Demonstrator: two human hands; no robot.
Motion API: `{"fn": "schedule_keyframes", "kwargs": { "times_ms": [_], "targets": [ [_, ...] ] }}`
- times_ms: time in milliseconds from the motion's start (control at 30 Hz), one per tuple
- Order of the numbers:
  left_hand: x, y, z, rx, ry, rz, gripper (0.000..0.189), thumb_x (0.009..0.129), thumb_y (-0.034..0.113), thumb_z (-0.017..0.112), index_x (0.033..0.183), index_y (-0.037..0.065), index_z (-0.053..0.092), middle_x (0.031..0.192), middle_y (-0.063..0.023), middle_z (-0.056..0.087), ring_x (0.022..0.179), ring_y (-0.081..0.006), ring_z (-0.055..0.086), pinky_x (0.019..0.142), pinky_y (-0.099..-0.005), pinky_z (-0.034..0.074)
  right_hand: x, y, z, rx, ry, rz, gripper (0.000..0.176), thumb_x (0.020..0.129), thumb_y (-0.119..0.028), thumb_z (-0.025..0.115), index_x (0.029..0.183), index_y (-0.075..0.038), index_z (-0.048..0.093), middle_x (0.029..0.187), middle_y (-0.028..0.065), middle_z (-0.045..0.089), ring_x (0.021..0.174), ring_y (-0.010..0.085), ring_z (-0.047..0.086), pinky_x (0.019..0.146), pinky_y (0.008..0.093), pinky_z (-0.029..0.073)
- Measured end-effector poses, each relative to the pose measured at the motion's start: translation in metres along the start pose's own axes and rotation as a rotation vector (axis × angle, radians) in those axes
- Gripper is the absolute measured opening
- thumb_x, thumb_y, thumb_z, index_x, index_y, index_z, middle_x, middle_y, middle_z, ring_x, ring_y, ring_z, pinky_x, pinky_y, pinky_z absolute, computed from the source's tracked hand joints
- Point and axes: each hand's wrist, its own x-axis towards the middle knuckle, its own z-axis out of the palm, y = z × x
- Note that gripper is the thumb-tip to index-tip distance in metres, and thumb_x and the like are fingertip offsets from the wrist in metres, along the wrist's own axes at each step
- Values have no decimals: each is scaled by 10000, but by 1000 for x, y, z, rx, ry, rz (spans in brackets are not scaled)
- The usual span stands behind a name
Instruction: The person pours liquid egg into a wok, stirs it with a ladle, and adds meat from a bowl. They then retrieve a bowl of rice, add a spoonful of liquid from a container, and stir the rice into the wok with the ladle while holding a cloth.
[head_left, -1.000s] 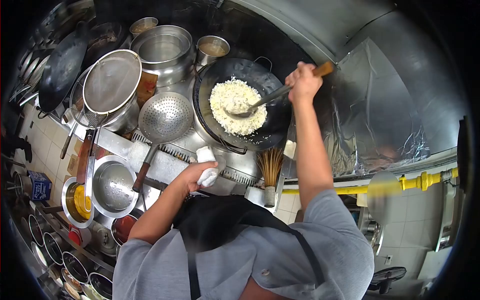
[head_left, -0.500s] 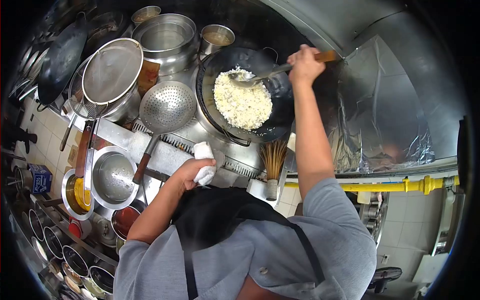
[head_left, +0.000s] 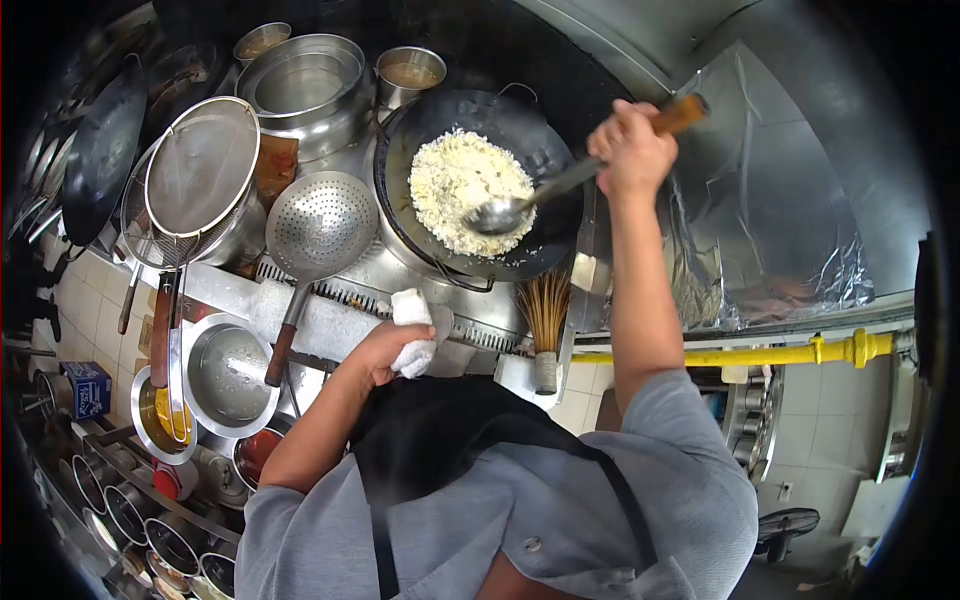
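One ladle [head_left: 556, 182], cloth [head_left: 414, 334]; box [head_left: 88, 390] print illegible.

The right hand [head_left: 632, 150] grips the wooden handle of a ladle [head_left: 560, 185], and the ladle bowl lies in the rice [head_left: 460, 185] inside the black wok [head_left: 480, 190]. The left hand [head_left: 385, 348] holds a white cloth [head_left: 415, 330] at the near edge of the stove. A perforated skimmer [head_left: 318, 225] rests left of the wok, and a bamboo brush [head_left: 543, 325] stands near it.

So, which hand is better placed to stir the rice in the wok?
Right. The right hand grips the ladle, whose bowl rests in the rice inside the wok. The left hand holds a white cloth at the stove edge, apart from the wok.
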Motion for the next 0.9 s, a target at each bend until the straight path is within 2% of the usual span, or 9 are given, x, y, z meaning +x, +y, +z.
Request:
{"fn": "schedule_keyframes", "kwargs": {
  "times_ms": [100, 167, 233, 300, 433, 500, 633, 733, 900],
  "targets": [
    [2, -1, 0, -37, 51, -12, 289, 752, 210, 711, 950, 51, 573, 765, -47, 608, 632, -164, 602, 555, -306, 493, -27, 5, -7, -81, 70, -29, 228, 809, -26, 569, 646, -88, 420, 478, -4, 358, 347, 114, 335, 357, 284, 313],
    [5, -6, -2, -25, 42, -19, 300, 752, 211, 710, 961, 48, 569, 765, -50, 607, 629, -166, 601, 555, -308, 494, -17, 35, -23, -38, -16, -12, 230, 809, -25, 570, 640, -83, 425, 478, 2, 368, 357, 120, 352, 378, 294, 337],
    [1, -9, -1, -12, 31, -13, 312, 752, 213, 710, 971, 45, 565, 765, -54, 606, 627, -169, 601, 554, -309, 495, -6, 15, -17, -82, -27, 67, 257, 822, -35, 572, 623, -90, 420, 481, -3, 368, 364, 117, 354, 387, 289, 336],
    [-4, -9, 3, -30, 59, 46, 308, 752, 203, 702, 976, 42, 565, 766, -60, 605, 632, -173, 602, 557, -313, 497, -21, -18, -16, -140, -56, 18, 266, 824, -33, 577, 618, -92, 420, 484, -7, 366, 369, 104, 355, 383, 279, 330],
    [7, -19, -7, -48, 32, -7, 283, 753, 190, 684, 971, 45, 576, 777, -64, 610, 671, -182, 610, 576, -315, 502, -5, 35, -36, -139, -44, -36, 205, 811, -3, 566, 643, -45, 455, 498, 10, 404, 394, 118, 419, 403, 283, 364],
    [0, -19, -2, -34, 29, 23, 277, 755, 190, 685, 967, 45, 582, 780, -63, 614, 668, -183, 611, 578, -316, 503, -7, 15, -18, -126, 3, -133, 162, 803, 4, 555, 671, -38, 472, 498, 21, 417, 395, 130, 428, 404, 279, 361],
    [4, -26, -7, -58, 49, 36, 272, 756, 192, 688, 963, 43, 594, 792, -62, 625, 664, -185, 613, 582, -320, 503, -18, 26, -6, -122, 64, -125, 234, 822, -12, 532, 640, -90, 408, 461, 5, 325, 348, 132, 325, 381, 310, 334],
    [-2, -22, -5, -74, 58, 5, 229, 732, 162, 700, 905, 52, 600, 777, -65, 630, 664, -195, 624, 598, -331, 503, 1, 34, -6, -42, -15, 20, 285, 828, -46, 544, 600, -111, 386, 459, 1, 314, 346, 135, 319, 386, 316, 330],
    [-4, -18, -6, -102, 89, 36, 221, 736, 156, 702, 895, 44, 597, 764, -66, 627, 638, -194, 622, 563, -318, 502, -23, 20, 1, 1, -15, -48, 272, 842, -38, 515, 620, -122, 382, 455, -5, 300, 352, 127, 311, 381, 294, 316]
  ]
}}
